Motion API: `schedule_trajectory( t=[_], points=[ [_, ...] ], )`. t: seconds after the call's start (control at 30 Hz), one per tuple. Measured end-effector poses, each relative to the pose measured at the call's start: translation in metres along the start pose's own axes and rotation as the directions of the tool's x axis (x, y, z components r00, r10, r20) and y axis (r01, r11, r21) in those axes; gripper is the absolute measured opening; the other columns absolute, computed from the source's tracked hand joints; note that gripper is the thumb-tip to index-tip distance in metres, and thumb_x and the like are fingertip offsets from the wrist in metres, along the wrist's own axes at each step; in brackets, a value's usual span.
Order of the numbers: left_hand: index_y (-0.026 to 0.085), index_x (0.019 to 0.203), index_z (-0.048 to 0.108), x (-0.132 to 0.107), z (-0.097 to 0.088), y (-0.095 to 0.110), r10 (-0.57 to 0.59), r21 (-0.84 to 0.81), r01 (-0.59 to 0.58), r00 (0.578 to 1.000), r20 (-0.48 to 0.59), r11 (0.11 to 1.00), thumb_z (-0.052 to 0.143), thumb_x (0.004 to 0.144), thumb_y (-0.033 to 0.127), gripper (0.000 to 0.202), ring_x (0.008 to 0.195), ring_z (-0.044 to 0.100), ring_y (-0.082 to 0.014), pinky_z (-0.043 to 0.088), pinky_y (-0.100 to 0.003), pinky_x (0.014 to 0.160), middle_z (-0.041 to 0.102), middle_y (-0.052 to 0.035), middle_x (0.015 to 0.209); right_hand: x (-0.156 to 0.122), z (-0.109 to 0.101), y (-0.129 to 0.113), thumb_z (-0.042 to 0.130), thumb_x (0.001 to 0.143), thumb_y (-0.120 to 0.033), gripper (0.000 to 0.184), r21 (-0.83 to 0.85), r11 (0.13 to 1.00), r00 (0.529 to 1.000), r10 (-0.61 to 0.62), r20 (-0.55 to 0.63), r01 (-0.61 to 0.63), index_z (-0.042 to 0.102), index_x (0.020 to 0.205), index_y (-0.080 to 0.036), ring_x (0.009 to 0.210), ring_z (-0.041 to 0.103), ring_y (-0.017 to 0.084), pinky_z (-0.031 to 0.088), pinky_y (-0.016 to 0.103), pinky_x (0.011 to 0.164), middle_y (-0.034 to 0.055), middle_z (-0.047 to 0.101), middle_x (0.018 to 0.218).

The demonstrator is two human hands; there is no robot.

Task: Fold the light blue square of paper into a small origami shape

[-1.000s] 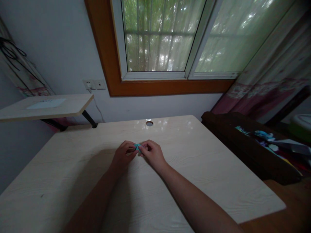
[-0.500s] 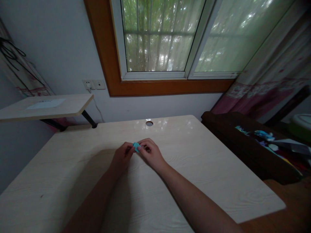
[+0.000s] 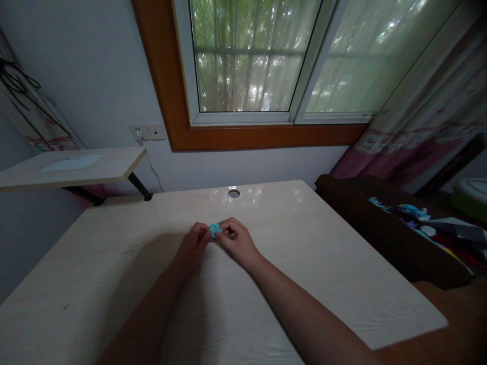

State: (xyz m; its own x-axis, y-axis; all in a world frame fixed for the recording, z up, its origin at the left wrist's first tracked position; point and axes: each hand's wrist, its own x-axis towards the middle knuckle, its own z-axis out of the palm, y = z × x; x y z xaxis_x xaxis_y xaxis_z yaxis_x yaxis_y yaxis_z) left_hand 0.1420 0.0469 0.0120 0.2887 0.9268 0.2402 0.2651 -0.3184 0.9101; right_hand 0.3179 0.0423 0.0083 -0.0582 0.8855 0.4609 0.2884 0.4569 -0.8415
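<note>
A small piece of turquoise folded paper (image 3: 215, 230) is pinched between my two hands, a little above or on the pale wooden desk (image 3: 289, 304); I cannot tell whether it touches the surface. My left hand (image 3: 193, 242) grips its left edge with thumb and fingertips. On the other side, the thumb of my right hand (image 3: 239, 241) lies on the near right part, its index finger behind. The fingertips cover the paper's edges, so its full shape is partly hidden.
A raised shelf (image 3: 114, 165) on black legs stands at the desk's back left, bearing a white sheet (image 3: 72, 162). A cable hole (image 3: 234, 193) is near the back edge. Right of the desk, a dark brown bench or sofa (image 3: 353, 213) holds several colourful items.
The turquoise paper has shifted slightly right and more of its face shows between the fingers. Both hands stay nearly in place, with small finger movements.
</note>
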Motion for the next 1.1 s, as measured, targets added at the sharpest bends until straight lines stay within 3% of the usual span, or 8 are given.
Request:
schedule_trajectory(
  t=[0.2,0.37,0.57,0.73,0.87,1.1],
  points=[
    [0.021,0.108,0.044,0.0015,0.0017,-0.0063,-0.001,-0.010,0.001,1.000,0.014,1.000,0.055,0.089,0.038,0.027,0.087,0.070,-0.0198,0.052,-0.033,0.078,0.071,-0.0048,0.092,-0.0001,-0.0009,-0.0001,0.068,0.078,-0.020,0.006,0.005,1.000,1.000,0.008,-0.004,-0.008,0.063,0.080,-0.020,0.074,0.053,0.015,0.043,0.026,0.067,0.0005,0.056,0.080],
    [0.021,0.110,0.047,0.0019,0.0016,-0.0049,-0.001,-0.006,0.001,0.999,0.035,1.000,0.054,0.090,0.038,0.028,0.087,0.071,-0.0201,0.052,-0.034,0.080,0.074,-0.0063,0.095,-0.0010,0.0013,0.0013,0.068,0.077,-0.022,0.010,0.024,0.997,0.997,0.075,-0.003,-0.074,0.061,0.082,-0.020,0.070,0.051,0.014,0.042,0.025,0.064,-0.0004,0.056,0.077],
    [0.020,0.103,0.056,0.0020,0.0006,-0.0004,-0.040,-0.028,0.041,0.998,0.040,0.999,0.057,0.088,0.041,0.026,0.084,0.072,-0.0206,0.055,-0.032,0.077,0.075,-0.0062,0.094,-0.0016,0.0032,0.0024,0.071,0.074,-0.025,0.036,0.162,0.971,0.984,0.181,0.003,-0.179,0.056,0.106,-0.022,0.064,0.048,0.012,0.041,0.023,0.059,-0.0033,0.057,0.077],
    [0.019,0.098,0.061,0.0029,0.0004,0.0011,-0.055,-0.094,0.061,0.996,0.068,0.994,0.056,0.087,0.043,0.027,0.082,0.072,-0.0196,0.057,-0.032,0.077,0.074,-0.0063,0.095,-0.0003,0.0026,0.0020,0.068,0.078,-0.030,0.019,0.208,0.949,0.971,0.231,0.062,-0.239,0.065,0.092,-0.019,0.062,0.048,0.012,0.039,0.023,0.057,-0.0023,0.056,0.070],
    [0.018,0.097,0.065,0.0039,-0.0012,-0.0004,-0.041,-0.119,0.050,0.996,0.078,0.992,0.056,0.088,0.043,0.028,0.082,0.071,-0.0193,0.056,-0.032,0.079,0.073,-0.0060,0.093,-0.0003,0.0034,0.0046,0.069,0.077,-0.032,0.020,0.255,0.932,0.966,0.247,0.074,-0.257,0.066,0.090,-0.018,0.062,0.051,0.012,0.039,0.023,0.058,-0.0016,0.060,0.070],
    [0.018,0.088,0.070,0.0070,-0.0042,-0.0016,-0.075,-0.064,0.075,0.997,-0.002,0.995,0.061,0.083,0.042,0.026,0.075,0.068,-0.0182,0.055,-0.029,0.072,0.072,-0.0034,0.079,-0.0001,0.0036,0.0070,0.071,0.076,-0.034,0.021,0.281,0.924,0.965,0.251,0.068,-0.260,0.066,0.090,-0.019,0.062,0.051,0.012,0.041,0.023,0.059,-0.0017,0.060,0.071]
  ],
)
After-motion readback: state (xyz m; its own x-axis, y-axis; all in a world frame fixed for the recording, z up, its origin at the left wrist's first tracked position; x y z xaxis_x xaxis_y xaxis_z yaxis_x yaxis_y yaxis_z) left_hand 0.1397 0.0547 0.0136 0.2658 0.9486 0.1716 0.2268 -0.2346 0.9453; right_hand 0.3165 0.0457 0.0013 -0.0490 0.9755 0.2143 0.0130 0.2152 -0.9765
